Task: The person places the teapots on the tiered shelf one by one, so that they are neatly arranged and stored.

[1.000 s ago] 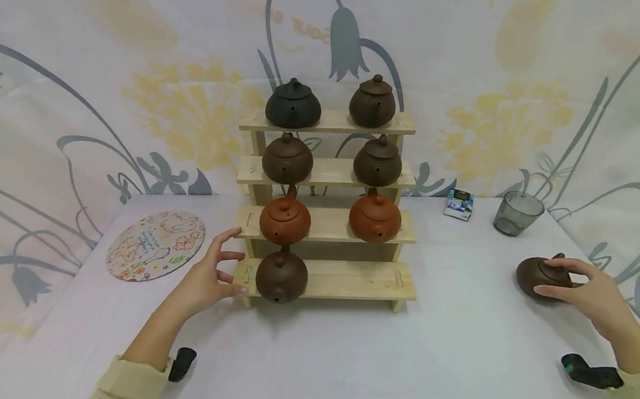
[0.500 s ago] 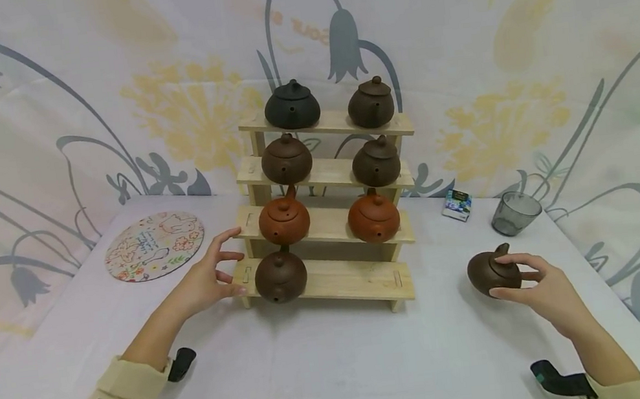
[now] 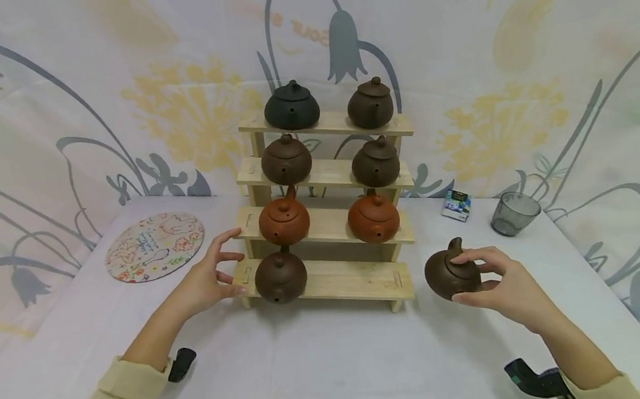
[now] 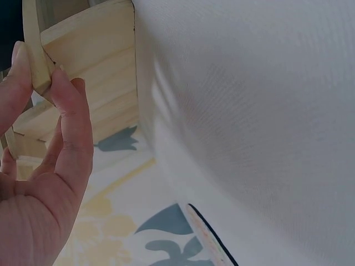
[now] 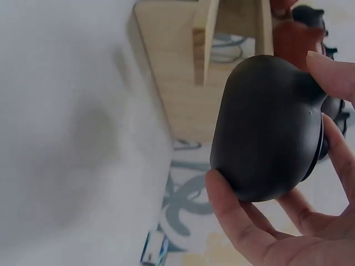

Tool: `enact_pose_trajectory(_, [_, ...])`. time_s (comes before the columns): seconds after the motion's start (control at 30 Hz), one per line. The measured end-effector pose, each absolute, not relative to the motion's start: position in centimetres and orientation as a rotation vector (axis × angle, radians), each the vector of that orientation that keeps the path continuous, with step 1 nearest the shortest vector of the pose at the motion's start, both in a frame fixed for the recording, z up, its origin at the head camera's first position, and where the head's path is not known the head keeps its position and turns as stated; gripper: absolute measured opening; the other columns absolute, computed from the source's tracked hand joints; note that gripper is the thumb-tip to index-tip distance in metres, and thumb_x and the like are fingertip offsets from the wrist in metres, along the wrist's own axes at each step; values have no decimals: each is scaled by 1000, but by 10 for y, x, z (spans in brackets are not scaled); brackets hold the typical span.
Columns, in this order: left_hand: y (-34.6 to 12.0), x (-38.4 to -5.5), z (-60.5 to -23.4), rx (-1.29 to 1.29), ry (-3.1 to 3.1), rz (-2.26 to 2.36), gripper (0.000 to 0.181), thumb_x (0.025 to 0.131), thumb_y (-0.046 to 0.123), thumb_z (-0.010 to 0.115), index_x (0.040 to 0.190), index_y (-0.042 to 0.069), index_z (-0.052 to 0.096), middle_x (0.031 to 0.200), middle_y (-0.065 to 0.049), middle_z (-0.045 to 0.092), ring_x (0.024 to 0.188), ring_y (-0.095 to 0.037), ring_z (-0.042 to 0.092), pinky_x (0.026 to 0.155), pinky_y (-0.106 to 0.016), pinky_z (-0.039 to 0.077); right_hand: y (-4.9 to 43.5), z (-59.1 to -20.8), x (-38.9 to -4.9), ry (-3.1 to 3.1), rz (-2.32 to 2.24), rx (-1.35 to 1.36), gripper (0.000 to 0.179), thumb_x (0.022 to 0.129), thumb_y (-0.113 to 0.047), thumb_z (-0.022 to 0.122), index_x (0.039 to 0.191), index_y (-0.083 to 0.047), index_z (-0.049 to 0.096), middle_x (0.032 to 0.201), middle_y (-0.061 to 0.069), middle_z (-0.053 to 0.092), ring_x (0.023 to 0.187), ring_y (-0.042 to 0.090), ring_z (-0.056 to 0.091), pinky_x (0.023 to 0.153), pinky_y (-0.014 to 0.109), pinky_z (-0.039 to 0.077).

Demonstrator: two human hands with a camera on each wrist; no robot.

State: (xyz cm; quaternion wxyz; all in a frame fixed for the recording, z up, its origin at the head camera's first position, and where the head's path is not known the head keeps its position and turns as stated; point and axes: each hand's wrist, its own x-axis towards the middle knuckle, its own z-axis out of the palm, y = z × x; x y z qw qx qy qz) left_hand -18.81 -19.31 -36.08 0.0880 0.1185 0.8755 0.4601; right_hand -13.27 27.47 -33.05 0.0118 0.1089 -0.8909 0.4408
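Observation:
A small dark brown teapot (image 3: pixel 452 273) is held up off the cloth by my right hand (image 3: pixel 504 284), fingers around its body and near the lid. In the right wrist view the teapot (image 5: pixel 266 127) shows its rounded side, with fingertips pressed on it. My left hand (image 3: pixel 211 282) grips the left end of the stepped wooden stand (image 3: pixel 352 279); in the left wrist view thumb and finger pinch a board's corner (image 4: pixel 40 69). On the lowest step sits another brown teapot (image 3: pixel 281 277), at the left. The reddish teapots (image 3: pixel 284 221) stand one step higher.
Dark teapots (image 3: pixel 291 106) fill the two upper steps. A round patterned mat (image 3: pixel 155 247) lies at the left. Back right are a small printed box (image 3: pixel 457 205) and a grey clear cup (image 3: pixel 515 213). A patterned cloth wall (image 3: pixel 456 48) stands behind.
My right hand has lifted the brown teapot from the far right of the table and carried it left, toward the stand. The left hand stays at the stand's left end.

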Motion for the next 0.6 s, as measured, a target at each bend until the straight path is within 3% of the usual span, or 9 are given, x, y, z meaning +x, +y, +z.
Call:
enact_pose_trajectory(0.4, [-194, -189, -362, 384, 2614, 1363, 100, 75, 0, 76, 147, 27, 12, 131, -25, 46, 83, -24, 61, 66, -35, 48, 233, -325, -134, -2792, 1400, 583, 48, 67, -14, 85, 109, -10, 63, 117, 10, 51, 101, 30, 49, 72, 31, 50])
enact_pose_trajectory(0.6, [-195, -189, -362, 384, 2615, 1363, 100, 75, 1, 76, 147, 27, 12, 132, -25, 46, 82, -23, 62, 66, -35, 48, 214, -328, -137, -2790, 1414, 679, 48, 65, -15, 86, 107, -14, 64, 115, 7, 52, 102, 29, 50, 71, 32, 51])
